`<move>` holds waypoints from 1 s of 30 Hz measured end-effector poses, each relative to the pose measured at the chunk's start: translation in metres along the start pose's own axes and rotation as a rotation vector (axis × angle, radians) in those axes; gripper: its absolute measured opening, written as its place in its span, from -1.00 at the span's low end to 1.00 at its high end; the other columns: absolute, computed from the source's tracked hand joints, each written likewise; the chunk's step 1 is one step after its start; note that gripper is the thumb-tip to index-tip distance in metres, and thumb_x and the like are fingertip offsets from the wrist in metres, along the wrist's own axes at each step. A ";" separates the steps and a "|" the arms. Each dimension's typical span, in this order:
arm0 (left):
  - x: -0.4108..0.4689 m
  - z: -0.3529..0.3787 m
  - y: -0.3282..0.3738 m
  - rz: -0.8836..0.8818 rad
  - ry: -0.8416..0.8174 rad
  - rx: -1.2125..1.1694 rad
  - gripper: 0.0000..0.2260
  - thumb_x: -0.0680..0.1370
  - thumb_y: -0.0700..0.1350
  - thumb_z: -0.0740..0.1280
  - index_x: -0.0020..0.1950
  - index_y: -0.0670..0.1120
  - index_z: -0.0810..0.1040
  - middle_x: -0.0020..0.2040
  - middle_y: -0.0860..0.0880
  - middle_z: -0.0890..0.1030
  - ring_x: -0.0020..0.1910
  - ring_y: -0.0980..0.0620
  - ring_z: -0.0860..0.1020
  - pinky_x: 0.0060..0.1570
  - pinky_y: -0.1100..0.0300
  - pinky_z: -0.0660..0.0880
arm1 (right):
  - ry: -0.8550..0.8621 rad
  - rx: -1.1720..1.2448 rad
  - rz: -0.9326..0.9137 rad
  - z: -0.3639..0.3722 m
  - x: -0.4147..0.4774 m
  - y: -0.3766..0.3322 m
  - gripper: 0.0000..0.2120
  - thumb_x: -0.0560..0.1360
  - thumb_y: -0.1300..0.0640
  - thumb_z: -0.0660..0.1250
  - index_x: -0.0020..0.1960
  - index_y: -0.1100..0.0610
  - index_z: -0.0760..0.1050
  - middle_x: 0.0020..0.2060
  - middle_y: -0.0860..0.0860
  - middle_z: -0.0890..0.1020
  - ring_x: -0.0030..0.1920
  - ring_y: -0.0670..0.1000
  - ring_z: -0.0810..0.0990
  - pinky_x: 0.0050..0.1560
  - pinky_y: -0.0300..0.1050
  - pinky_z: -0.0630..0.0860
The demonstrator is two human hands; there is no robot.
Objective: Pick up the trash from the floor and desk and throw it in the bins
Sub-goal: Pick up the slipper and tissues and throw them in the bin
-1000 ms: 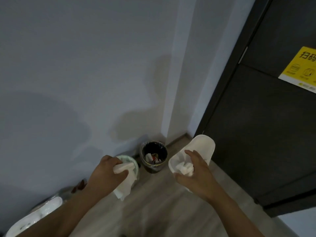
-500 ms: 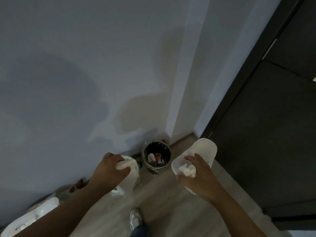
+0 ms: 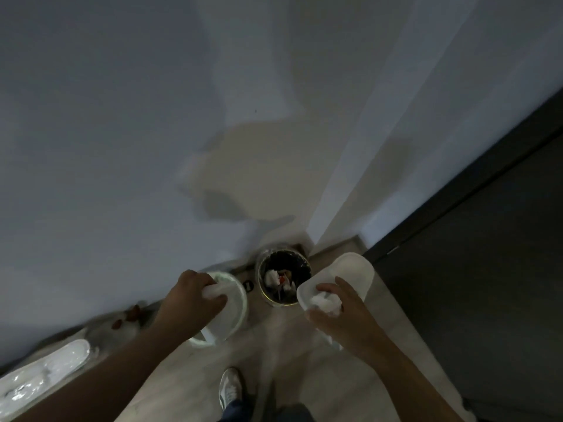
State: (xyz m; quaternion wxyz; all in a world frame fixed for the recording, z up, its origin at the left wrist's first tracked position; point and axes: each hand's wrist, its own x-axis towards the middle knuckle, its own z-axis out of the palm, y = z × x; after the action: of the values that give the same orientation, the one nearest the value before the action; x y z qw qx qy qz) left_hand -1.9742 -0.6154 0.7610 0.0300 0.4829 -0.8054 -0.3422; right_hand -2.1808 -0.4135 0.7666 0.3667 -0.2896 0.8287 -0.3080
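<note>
White tissues (image 3: pixel 213 289) (image 3: pixel 324 303), two; bins (image 3: pixel 242 300) (image 3: pixel 300 263), two; tray (image 3: pixel 353 269), one.

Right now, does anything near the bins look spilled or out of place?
Yes. Left of the white-lined bin, reddish-brown scraps and a clear plastic container lie on the floor by the wall, outside it and the dark bin. Blur hides what the scraps are.
</note>
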 end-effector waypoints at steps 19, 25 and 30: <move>0.048 0.093 -0.012 -0.317 0.024 -0.028 -0.83 0.40 -0.01 0.46 -0.13 -0.08 0.60 -0.15 -0.01 0.46 -0.28 0.07 0.47 -0.37 0.30 0.32 | -0.459 -0.136 -0.080 -0.004 0.143 0.038 -0.63 0.28 -0.21 0.42 0.04 -0.26 0.42 0.10 -0.32 0.30 0.15 -0.19 0.34 0.13 -0.14 0.44; 0.062 0.129 -0.024 -0.392 -0.006 -0.068 -0.84 0.42 -0.04 0.46 -0.10 -0.09 0.59 -0.08 -0.04 0.47 -0.20 0.02 0.52 -0.24 0.23 0.43 | -0.530 -0.126 -0.082 0.014 0.178 0.056 -0.69 0.38 -0.07 0.48 0.03 -0.21 0.42 0.04 -0.36 0.34 0.02 -0.37 0.39 -0.12 -0.46 0.38; 0.090 0.169 -0.046 -0.404 -0.028 -0.074 -0.84 0.44 -0.03 0.44 -0.07 -0.07 0.57 -0.07 0.00 0.44 -0.20 0.06 0.50 -0.26 0.29 0.38 | -0.576 -0.051 -0.022 0.043 0.227 0.087 -0.68 0.37 -0.02 0.49 0.03 -0.23 0.46 0.06 -0.22 0.49 0.02 -0.27 0.52 -0.11 -0.39 0.50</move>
State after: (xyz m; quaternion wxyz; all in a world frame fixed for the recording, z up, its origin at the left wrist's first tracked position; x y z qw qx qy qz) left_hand -2.0509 -0.6127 0.5800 -0.0329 0.6284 -0.6794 -0.3774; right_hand -2.2969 -0.5307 0.5828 0.5760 -0.3835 0.6947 -0.1961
